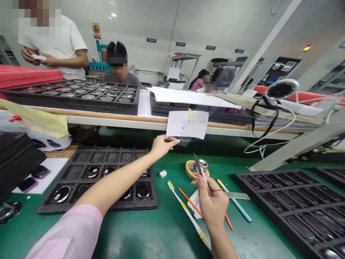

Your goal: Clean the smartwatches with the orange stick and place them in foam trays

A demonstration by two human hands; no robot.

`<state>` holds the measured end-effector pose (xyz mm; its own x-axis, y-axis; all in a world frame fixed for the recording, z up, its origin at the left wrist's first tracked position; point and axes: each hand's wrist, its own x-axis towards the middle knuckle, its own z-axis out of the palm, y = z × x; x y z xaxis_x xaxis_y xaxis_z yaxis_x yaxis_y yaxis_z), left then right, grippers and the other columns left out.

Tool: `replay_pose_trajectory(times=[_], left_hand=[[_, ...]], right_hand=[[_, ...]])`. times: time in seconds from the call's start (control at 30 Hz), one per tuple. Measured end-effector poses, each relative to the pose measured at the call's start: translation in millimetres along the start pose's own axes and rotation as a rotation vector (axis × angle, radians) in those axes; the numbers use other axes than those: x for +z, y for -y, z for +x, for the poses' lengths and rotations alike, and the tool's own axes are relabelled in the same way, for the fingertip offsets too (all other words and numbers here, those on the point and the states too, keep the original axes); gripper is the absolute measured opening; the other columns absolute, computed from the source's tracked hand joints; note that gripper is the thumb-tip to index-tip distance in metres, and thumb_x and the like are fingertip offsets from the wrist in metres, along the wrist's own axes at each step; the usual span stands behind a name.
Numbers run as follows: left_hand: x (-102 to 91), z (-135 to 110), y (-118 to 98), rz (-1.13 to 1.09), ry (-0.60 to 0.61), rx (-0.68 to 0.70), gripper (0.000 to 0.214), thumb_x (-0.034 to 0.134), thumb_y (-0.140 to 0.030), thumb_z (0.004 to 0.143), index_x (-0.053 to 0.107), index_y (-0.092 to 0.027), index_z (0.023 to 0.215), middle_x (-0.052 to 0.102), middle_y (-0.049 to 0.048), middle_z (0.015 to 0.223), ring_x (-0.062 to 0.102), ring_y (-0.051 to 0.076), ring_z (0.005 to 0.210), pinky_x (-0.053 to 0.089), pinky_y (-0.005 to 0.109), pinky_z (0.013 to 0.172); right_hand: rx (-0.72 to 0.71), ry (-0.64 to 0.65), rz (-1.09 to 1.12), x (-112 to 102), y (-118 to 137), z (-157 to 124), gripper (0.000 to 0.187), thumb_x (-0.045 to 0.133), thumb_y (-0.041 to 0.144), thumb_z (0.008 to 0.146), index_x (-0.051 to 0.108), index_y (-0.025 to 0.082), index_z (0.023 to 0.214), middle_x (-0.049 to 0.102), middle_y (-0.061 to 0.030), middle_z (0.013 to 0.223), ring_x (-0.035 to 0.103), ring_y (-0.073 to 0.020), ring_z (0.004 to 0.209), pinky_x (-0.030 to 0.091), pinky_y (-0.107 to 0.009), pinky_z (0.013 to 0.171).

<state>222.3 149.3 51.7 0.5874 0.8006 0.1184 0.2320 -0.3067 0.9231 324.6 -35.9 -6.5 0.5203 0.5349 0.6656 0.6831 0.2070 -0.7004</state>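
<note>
My left hand reaches to the shelf edge. Its thumb and fingers come together at a clear plastic film, just below a white handwritten note fixed there with yellow tape. Closed round a slim tool with a pointed metal blade, my right hand is over the green bench, the tip pointing up and away. Whether the tool is a knife or tweezers is unclear. Under that hand lie a toothbrush, an orange stick, white tissue and a flat metal strip.
Black foam trays with round watch faces and dark oblong pieces flank the bench. A yellow tape roll, white block and blue pen lie between. The shelf crosses ahead, cables at right. Other people are beyond.
</note>
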Motion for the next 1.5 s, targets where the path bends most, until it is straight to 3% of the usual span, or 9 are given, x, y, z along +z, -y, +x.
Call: replay_pose_trajectory(times=[0.07,0.2,0.37,0.47,0.57,0.97,1.13,1.33,1.5], left_hand=[[2.6,-5.9,7.7,-0.016,-0.018,0.003,0.028,0.059,-0.036,0.099,0.064,-0.016,0.119,0.066,0.0083,0.119,0.067,0.021,0.1,0.059,0.04,0.086],[-3.3,-38.5,24.3,-0.061,-0.039,0.034,0.024,0.068,-0.035,0.091,0.071,-0.012,0.096,0.071,0.0041,0.083,0.06,0.012,0.062,0.05,0.024,0.056],[-23.2,-78.3,22.6,-0.081,-0.079,0.087,0.027,0.071,-0.038,0.083,0.078,-0.014,0.094,0.074,0.0034,0.079,0.044,0.008,0.051,0.033,0.021,0.048],[-33.4,-90.5,14.6,-0.047,-0.097,0.102,0.028,0.072,-0.039,0.081,0.08,-0.016,0.094,0.071,0.0015,0.071,0.039,0.008,0.05,0.028,0.022,0.049],[-39.6,-97.7,10.0,-0.01,-0.106,0.108,0.027,0.071,-0.04,0.081,0.081,-0.015,0.087,0.067,0.0005,0.063,0.038,0.009,0.051,0.027,0.023,0.05],[-49.6,-115.9,-7.1,0.117,-0.117,0.248,0.013,0.071,-0.029,0.083,0.079,-0.019,0.083,0.074,0.0003,0.078,0.048,0.009,0.055,0.036,0.022,0.056],[-71.9,-122.7,3.1,0.181,-0.153,0.117,0.019,0.067,-0.035,0.086,0.076,-0.019,0.084,0.067,-0.0023,0.067,0.045,0.009,0.052,0.034,0.022,0.053],[-82.6,-128.8,26.2,0.209,0.159,-0.078,0.027,0.076,-0.044,0.077,0.071,-0.018,0.072,0.062,-0.0031,0.061,0.048,0.009,0.052,0.033,0.021,0.052],[-74.8,-131.7,40.2,0.175,0.379,-0.155,0.022,0.08,-0.04,0.074,0.074,-0.019,0.079,0.069,-0.0025,0.068,0.054,0.009,0.053,0.038,0.019,0.052]], right_hand=[[-0.041,0.002,-0.021,-0.3,-0.6,0.7,0.029,0.057,0.034,0.097,0.074,0.015,0.083,0.079,-0.0081,0.076,0.073,-0.0181,0.062,0.052,-0.024,0.054],[-0.14,0.012,-0.067,-3.9,1.2,5.8,0.024,0.055,0.03,0.098,0.074,0.016,0.092,0.079,-0.0081,0.081,0.074,-0.0193,0.068,0.055,-0.026,0.062],[-0.412,0.16,-0.206,-11.2,22.3,23.3,0.023,0.053,0.025,0.099,0.072,0.018,0.111,0.08,-0.0075,0.101,0.076,-0.0192,0.084,0.055,-0.026,0.074],[-0.649,0.23,-0.486,-15.6,39.0,34.2,0.023,0.052,0.024,0.102,0.07,0.015,0.113,0.08,-0.0068,0.099,0.075,-0.0174,0.079,0.048,-0.025,0.061],[-0.683,0.234,-0.688,-20.6,48.4,39.6,0.026,0.05,0.029,0.103,0.073,0.017,0.106,0.08,-0.0037,0.089,0.072,-0.0149,0.064,0.037,-0.026,0.047],[-0.564,0.357,-0.894,-6.7,77.1,39.4,0.032,0.045,0.031,0.105,0.076,0.021,0.101,0.073,-0.0023,0.075,0.064,-0.0138,0.059,0.029,-0.026,0.048],[-0.371,0.372,-0.92,-15.5,55.1,32.3,0.031,0.049,0.032,0.101,0.079,0.021,0.1,0.077,-0.0053,0.081,0.061,-0.0164,0.053,0.027,-0.027,0.046],[0.036,0.477,-0.365,0.0,11.6,4.5,0.04,0.05,0.045,0.094,0.079,0.019,0.1,0.077,-0.0066,0.07,0.067,-0.0207,0.053,0.044,-0.029,0.05],[0.128,0.54,-0.253,12.1,3.5,-10.0,0.04,0.051,0.048,0.094,0.078,0.019,0.1,0.078,-0.0054,0.072,0.073,-0.0216,0.062,0.052,-0.028,0.056]])
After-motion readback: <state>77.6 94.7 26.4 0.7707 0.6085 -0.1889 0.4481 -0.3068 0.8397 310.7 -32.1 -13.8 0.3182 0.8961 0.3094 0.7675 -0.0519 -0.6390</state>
